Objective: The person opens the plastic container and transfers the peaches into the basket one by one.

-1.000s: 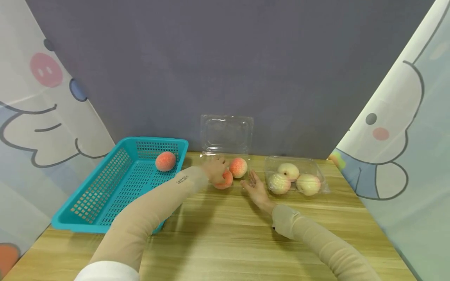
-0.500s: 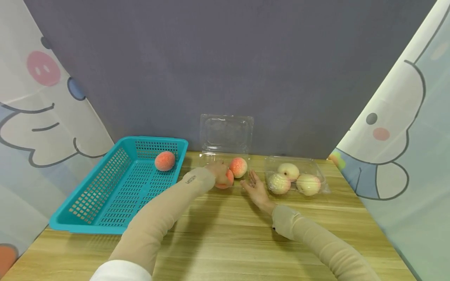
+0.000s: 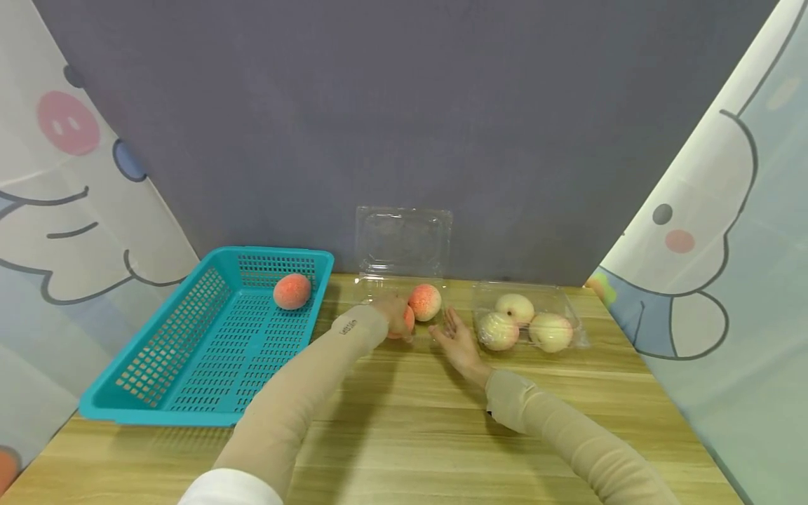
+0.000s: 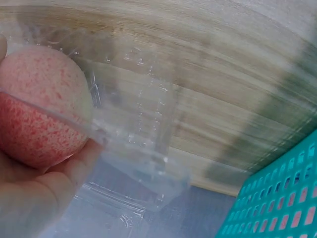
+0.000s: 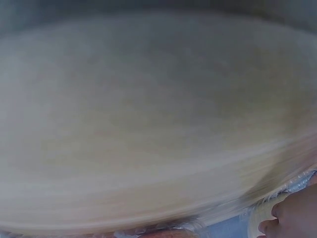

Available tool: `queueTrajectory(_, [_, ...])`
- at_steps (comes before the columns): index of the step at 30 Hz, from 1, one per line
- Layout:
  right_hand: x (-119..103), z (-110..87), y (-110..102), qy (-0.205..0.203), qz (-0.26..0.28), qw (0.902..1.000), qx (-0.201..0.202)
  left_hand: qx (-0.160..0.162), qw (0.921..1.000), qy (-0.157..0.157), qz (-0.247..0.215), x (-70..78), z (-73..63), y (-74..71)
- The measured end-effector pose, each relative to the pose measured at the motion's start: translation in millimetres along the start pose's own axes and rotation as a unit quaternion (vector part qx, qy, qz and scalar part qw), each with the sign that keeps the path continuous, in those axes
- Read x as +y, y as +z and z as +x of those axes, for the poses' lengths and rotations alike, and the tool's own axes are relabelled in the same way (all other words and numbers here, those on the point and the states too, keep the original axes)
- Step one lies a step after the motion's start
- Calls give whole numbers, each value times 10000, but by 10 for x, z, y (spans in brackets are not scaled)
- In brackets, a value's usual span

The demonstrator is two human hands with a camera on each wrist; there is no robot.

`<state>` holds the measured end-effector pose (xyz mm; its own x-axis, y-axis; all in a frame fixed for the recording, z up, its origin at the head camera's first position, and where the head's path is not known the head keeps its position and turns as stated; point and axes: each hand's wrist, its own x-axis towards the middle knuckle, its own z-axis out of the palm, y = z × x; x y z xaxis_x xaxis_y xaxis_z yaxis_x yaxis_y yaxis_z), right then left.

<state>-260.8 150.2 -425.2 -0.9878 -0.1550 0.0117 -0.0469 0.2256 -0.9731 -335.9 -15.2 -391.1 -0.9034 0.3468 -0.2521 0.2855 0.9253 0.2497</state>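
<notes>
My left hand (image 3: 394,314) holds a red-speckled peach (image 4: 44,106) low in the front left of an open clear plastic clamshell box (image 4: 163,114). In the left wrist view its fingers and thumb curve round the fruit, and the box's clear edge crosses in front of it. A second peach (image 3: 425,302) sits in the same box, just right of the held one. My right hand (image 3: 461,348) lies at the box's right side, fingers extended and apart, with nothing in its grasp. The right wrist view is mostly blurred.
The box's clear lid (image 3: 404,242) stands upright against the grey backdrop. To the left is a teal basket (image 3: 158,419) with one peach (image 3: 292,291) inside. At right, a clear box (image 3: 558,298) holds three pale peaches (image 3: 551,332). The table (image 3: 404,435) is wooden.
My left hand has lowered and closed in round the peach in the box, its forearm swinging to the right. The right hand stays put, and the head view has shifted slightly.
</notes>
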Motion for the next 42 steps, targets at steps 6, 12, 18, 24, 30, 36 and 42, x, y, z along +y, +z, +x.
queueTrajectory(6, [-3, -4, 9, 1, 25, 10000, 83, 130, 9998, 47, 174, 3, 41, 28])
queueTrajectory(12, [204, 103, 1, -66, -37, 9998, 199, 176, 9991, 167, 353, 3, 40, 33])
queueTrajectory(18, [296, 151, 16, -130, -82, 9994, 322, 243, 9946, 335, 954, -26, 42, 13])
queueTrajectory(24, [257, 142, -1, -102, 95, 9997, 214, 345, 9891, 477, 1349, -44, 32, -27])
queueTrajectory(30, [79, 57, 4, -30, 154, 9998, 89, 522, 9862, 673, 1422, -59, 27, -49])
queueTrajectory(36, [5, 19, 11, -39, -31, 10000, 64, 718, 9756, 854, 1892, -107, 29, -113])
queueTrajectory(42, [77, 51, -8, -45, 53, 10000, 44, 725, 9555, 1205, 2593, -136, 1, -223])
